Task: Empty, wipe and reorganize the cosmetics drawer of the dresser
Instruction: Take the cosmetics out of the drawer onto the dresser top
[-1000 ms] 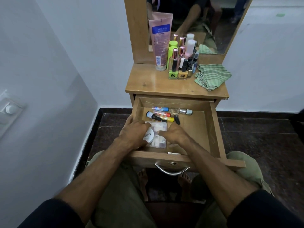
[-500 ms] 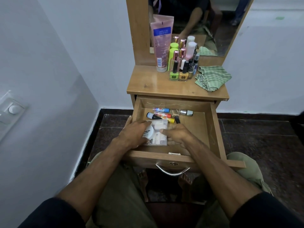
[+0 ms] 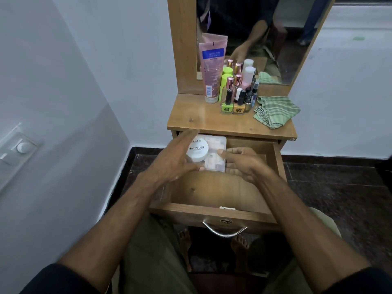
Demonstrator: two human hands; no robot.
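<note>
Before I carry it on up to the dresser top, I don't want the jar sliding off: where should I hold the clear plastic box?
Grip the clear plastic box by its two short side edges, one hand from each side, kept level. It is flat, and the white hair polish jar rests loose on its lid, so the left hand can steady that jar.

Seated before a wooden dresser [image 3: 231,124], open drawer [image 3: 214,189] pulled out over the lap. Both hands raised above the drawer, carrying a clear plastic box [image 3: 214,158] with a white "HAIR POLISH" jar [image 3: 197,150] on its lid. Left hand [image 3: 178,158] against the box's left side, fingers fairly straight; right hand [image 3: 244,164] gripping the right edge, thumb on top. On the worktop: pink tube [image 3: 212,68], yellow-green nail polish bottle [image 3: 227,106], orange one [image 3: 239,106] just beside it, green striped cloth [image 3: 275,111] to the right.
</note>
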